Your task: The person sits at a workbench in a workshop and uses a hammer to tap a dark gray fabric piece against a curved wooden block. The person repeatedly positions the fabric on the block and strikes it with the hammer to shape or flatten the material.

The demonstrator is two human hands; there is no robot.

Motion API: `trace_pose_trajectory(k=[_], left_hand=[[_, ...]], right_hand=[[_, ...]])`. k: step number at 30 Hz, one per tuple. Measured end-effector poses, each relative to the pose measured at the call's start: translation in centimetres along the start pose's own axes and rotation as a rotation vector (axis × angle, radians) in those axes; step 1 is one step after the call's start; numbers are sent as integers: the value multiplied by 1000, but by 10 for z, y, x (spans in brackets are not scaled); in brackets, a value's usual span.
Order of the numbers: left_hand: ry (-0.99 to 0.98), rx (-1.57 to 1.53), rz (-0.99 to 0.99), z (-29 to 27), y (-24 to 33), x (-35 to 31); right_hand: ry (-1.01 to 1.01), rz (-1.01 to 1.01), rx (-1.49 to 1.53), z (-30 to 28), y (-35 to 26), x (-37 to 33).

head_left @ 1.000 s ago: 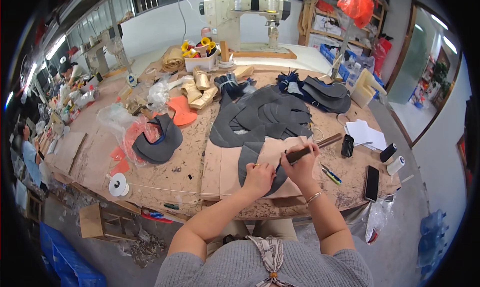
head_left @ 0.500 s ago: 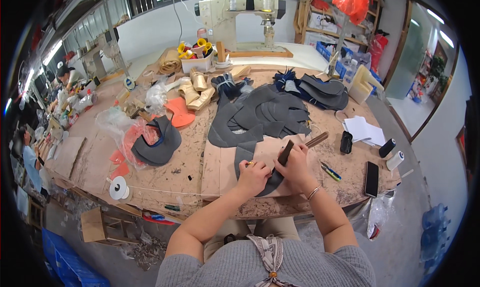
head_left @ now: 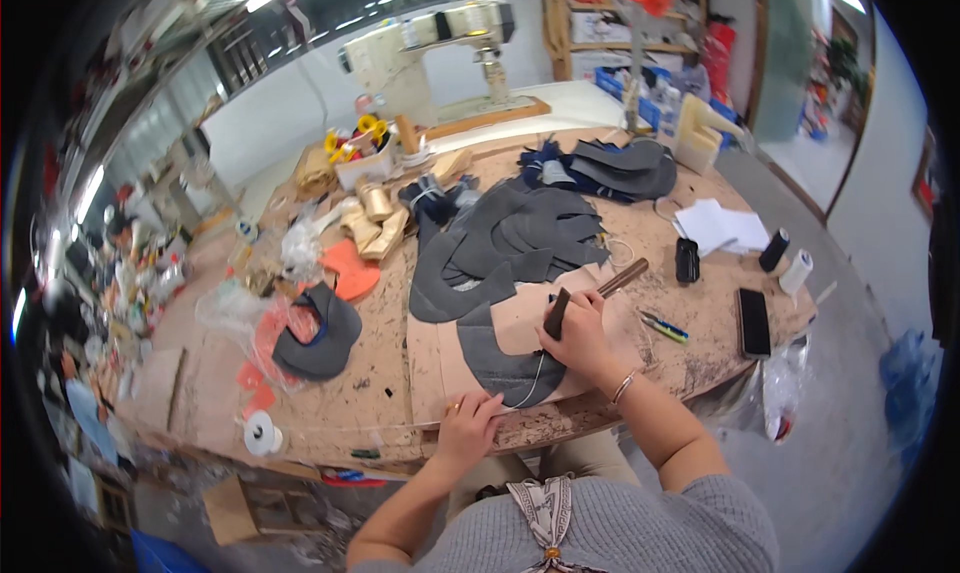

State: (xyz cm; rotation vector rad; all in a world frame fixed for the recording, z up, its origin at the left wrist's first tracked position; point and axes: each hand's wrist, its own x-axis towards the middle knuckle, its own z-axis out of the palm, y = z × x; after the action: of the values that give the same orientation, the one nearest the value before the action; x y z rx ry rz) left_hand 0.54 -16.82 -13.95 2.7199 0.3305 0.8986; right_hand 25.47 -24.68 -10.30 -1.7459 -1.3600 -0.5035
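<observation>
A curved dark grey shoe-upper piece lies flat on the pale board before me. My right hand is closed round what looks like a hammer, gripped close to its dark head. The brown handle sticks out beyond the knuckles toward the far right. A thin white cord runs across the grey piece from below the right hand. My left hand is at the front edge of the board, its fingers pinched at the cord's near stretch. The fingertips partly hide the grip.
More grey pieces are heaped beyond the board. A stacked bundle lies behind them. Pens, a phone and thread spools lie right. A cord reel and folded grey piece are left. A sewing machine stands behind.
My left hand has moved from the grey piece toward me and left, drawing the white cord across it. The right hand has stayed near its place with the hammer. The whole view has shifted.
</observation>
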Motion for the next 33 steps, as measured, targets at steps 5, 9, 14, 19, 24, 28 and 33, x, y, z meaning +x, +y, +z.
trace_pose_trajectory(k=[5, 9, 14, 19, 24, 28, 33], left_hand=[[-46, -186, -51, -14, -14, -3], [-53, -299, -275, -26, -42, 8], [-411, -331, -532, -70, -129, 24], [-59, -19, -531, -87, -180, 35], [-95, -117, 12, -3, -61, 104], [-386, -118, -31, 37, -20, 118], [-678, -242, -236, 37, -26, 143]], right_hand=[[12, 72, 34, 1, 5, -3], [4, 80, 20, 0, 5, -5], [2, 76, -1, -3, 4, -5], [10, 80, 18, 0, 6, -6], [7, 89, -6, 3, 8, -7], [16, 84, -2, 3, 7, -8], [-2, 87, -16, 2, 9, -8]])
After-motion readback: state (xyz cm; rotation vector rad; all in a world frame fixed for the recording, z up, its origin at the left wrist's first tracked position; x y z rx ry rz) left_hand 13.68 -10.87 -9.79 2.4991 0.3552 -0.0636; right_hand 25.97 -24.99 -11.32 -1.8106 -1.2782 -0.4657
